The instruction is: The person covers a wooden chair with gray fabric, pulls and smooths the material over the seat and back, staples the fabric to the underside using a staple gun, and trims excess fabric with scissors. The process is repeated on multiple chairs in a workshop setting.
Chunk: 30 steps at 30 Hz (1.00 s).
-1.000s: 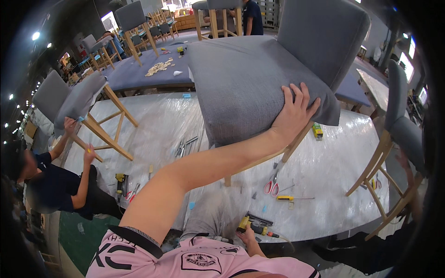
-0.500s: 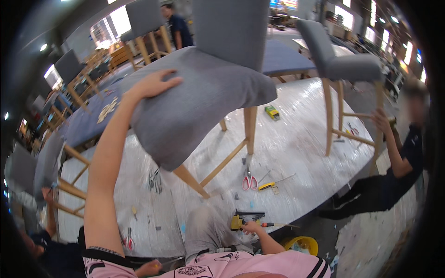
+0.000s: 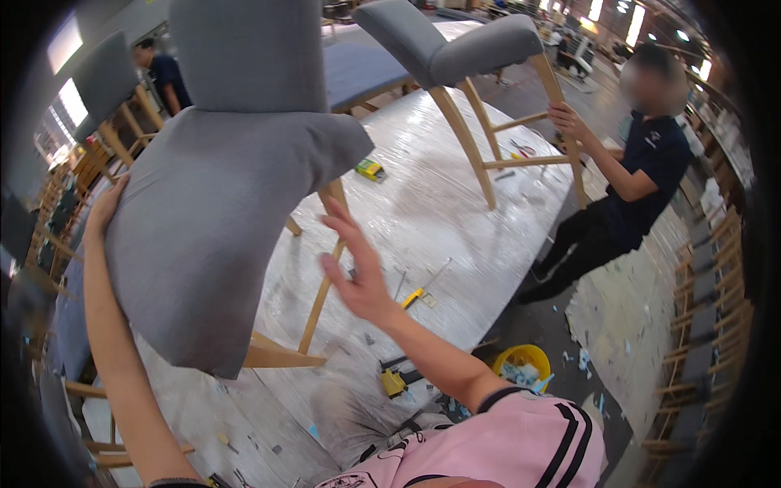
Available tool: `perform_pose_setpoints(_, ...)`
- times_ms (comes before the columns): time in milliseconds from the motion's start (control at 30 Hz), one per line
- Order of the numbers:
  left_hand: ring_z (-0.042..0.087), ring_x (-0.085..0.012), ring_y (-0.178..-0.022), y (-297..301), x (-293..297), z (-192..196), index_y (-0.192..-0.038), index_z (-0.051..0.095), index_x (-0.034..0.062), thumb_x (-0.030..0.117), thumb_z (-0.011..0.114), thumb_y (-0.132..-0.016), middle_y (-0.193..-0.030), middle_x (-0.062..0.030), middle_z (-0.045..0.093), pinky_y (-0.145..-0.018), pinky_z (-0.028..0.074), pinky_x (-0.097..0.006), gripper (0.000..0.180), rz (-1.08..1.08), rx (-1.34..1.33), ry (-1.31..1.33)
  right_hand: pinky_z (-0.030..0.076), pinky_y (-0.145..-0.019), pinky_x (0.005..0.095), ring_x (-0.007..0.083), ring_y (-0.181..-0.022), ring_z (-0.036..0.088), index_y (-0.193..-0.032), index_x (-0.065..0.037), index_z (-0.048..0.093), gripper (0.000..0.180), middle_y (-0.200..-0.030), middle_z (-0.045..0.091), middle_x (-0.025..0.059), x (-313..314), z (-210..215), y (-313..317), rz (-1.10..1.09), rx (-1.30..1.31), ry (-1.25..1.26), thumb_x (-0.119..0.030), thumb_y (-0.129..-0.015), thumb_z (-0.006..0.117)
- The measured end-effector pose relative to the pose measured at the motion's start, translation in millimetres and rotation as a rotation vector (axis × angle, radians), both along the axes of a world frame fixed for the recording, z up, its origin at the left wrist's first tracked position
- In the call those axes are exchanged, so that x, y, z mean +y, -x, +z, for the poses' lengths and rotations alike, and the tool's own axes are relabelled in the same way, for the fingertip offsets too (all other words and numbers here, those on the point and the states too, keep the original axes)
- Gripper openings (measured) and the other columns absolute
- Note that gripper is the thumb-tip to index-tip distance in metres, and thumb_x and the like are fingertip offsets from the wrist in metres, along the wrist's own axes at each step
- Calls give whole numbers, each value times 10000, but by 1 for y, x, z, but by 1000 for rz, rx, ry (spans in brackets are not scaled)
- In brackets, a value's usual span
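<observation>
A tall chair with a grey upholstered back (image 3: pixel 248 57) and wooden legs stands before me on the plastic-covered table. Loose grey fabric (image 3: pixel 199 220) drapes over its seat and hangs down in front. Along the fabric's left edge lies my left hand (image 3: pixel 106 205), fingers stretched out. My right hand (image 3: pixel 360 276) is raised to the right of the drape, empty, with fingers spread, close to a chair leg (image 3: pixel 319 305). Below my right forearm, a yellow and black staple gun (image 3: pixel 396 382) rests on the table. A yellow-handled screwdriver (image 3: pixel 413 298) lies beyond that forearm.
At the right, a person (image 3: pixel 651 154) in dark clothes grips the leg of another grey chair (image 3: pixel 480 49). A yellow bucket (image 3: pixel 521 358) of scraps stands by the table's edge. A green and yellow box (image 3: pixel 370 169) sits on the table (image 3: pixel 423 220). Stacked chair frames (image 3: pixel 708 325) line the far right.
My right hand has let go of the staple gun and risen toward the chair. My left hand has slid from the seat top to the fabric's left edge. The view has swung right.
</observation>
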State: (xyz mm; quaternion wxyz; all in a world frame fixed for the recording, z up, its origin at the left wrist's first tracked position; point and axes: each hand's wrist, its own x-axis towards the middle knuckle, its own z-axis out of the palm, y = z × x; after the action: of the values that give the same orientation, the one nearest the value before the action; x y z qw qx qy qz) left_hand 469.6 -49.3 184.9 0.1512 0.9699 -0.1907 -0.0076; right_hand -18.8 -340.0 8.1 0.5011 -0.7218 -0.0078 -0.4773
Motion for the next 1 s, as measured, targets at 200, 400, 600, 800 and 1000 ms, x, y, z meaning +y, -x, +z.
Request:
perform_pose_setpoints(200, 635, -340, -1233, 0, 4, -6, -1387, 632, 22, 814, 406, -929, -1310, -238, 667, -1082, 432, -384, 942, 14, -91, 47, 99, -1249, 561, 462, -1571, 17, -1602, -105, 319, 710, -1704, 5, 256, 77, 20, -62, 24, -127, 67, -370, -1004, 597)
perform_pose_setpoints(400, 680, -339, -1132, -8, 25, -15, -1343, 652, -10, 836, 376, -923, -1255, -245, 683, -1037, 476, -408, 984, 44, -146, 35, 23, -1221, 633, 528, -1548, -75, -1635, -97, 244, 801, -1685, -86, 306, 99, 26, -70, -15, -170, 76, -458, -996, 563)
perform_pose_setpoints(600, 609, -323, -1264, 17, 62, -25, -1416, 601, 12, 707, 404, -997, -1386, -205, 626, -1115, 414, -391, 835, 63, -114, 159, 34, -1212, 648, 557, -1536, -87, -1636, -103, 250, 820, -1677, -97, 322, 127, 17, -53, 81, -119, 147, -460, -976, 579)
perform_pose_setpoints(800, 567, -310, -1305, 53, 149, -34, -1442, 568, 20, 656, 399, -1026, -1422, -178, 595, -1140, 381, -379, 778, 62, -182, 280, 21, -1214, 666, 555, -1535, -88, -1632, -206, 289, 745, -1681, -62, 313, 179, 12, -50, 248, -23, 283, -487, -992, 547)
perform_pose_setpoints(1000, 515, -290, -1358, 80, 200, -47, -1482, 527, 39, 623, 401, -1038, -1483, -155, 542, -1166, 345, -373, 744, 127, -165, 270, 49, -1211, 676, 560, -1537, -29, -1593, -193, 367, 741, -1686, 1, 302, 170, 29, -60, 323, -41, 354, -552, -971, 552)
